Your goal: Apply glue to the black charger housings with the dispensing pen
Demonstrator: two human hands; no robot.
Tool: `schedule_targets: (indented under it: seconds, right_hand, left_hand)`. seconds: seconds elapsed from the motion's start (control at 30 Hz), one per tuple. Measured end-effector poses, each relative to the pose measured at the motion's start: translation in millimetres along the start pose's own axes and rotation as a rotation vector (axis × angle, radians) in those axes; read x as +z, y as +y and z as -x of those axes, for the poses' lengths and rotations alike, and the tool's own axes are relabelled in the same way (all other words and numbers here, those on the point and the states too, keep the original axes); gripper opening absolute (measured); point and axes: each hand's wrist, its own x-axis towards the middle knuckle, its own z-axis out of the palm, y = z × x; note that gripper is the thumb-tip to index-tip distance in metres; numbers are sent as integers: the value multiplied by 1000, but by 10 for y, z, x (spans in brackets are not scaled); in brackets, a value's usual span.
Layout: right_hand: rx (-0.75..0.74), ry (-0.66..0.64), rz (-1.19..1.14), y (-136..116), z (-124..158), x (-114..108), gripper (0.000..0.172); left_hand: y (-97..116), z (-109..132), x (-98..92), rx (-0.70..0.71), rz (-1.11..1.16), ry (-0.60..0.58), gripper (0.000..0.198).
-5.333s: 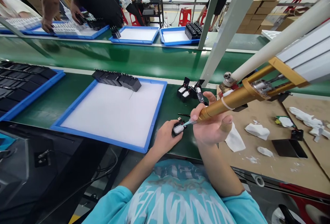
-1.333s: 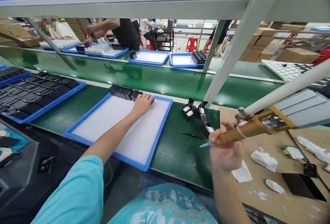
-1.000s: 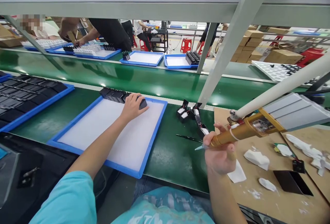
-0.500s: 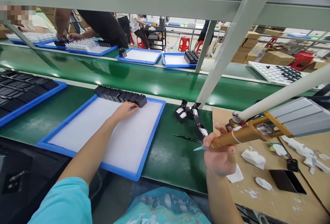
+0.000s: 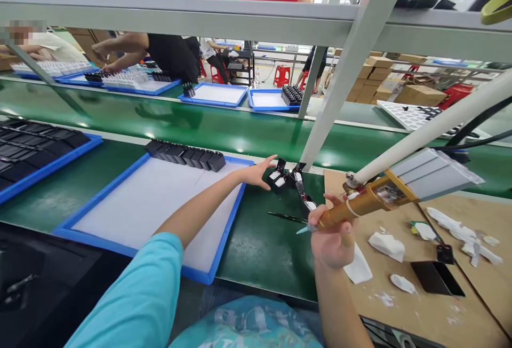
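My left hand reaches out with thumb and fingers spread, holding nothing. Right beside its fingertips lie small black housings with white inside, and further black parts with wires trail toward the right. Fingers of my right hand wrap around a gold glue gun, whose thin teal tip points left. A row of black boxes stands along the far edge of a blue-rimmed tray with a white lining. Below the wired parts rests a thin black stick, perhaps tweezers.
Brown cardboard at right carries white scraps and an open black box. A slanted white pole and a grey frame post cross above the bench. Another tray of black boxes is at left. A co-worker works across the conveyor.
My left hand has let go of the end of the black box row and moved right to the small black housings, fingers opened. My right hand still holds the glue gun.
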Motion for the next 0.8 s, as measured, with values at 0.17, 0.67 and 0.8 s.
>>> schedule_targets:
  seconds: [0.17,0.67,0.8]
  right_hand:
    - [3,-7,-31,0,0,0,33]
    - [33,-28,14,-80,43,70,35]
    - [33,-26,27,-83,30,81,35]
  left_hand:
    - [-34,-113,30,-64,22,73,111]
    - [765,1753,972,-43,-7,47,84]
    - [743,1814,1202,90,-186,158,89]
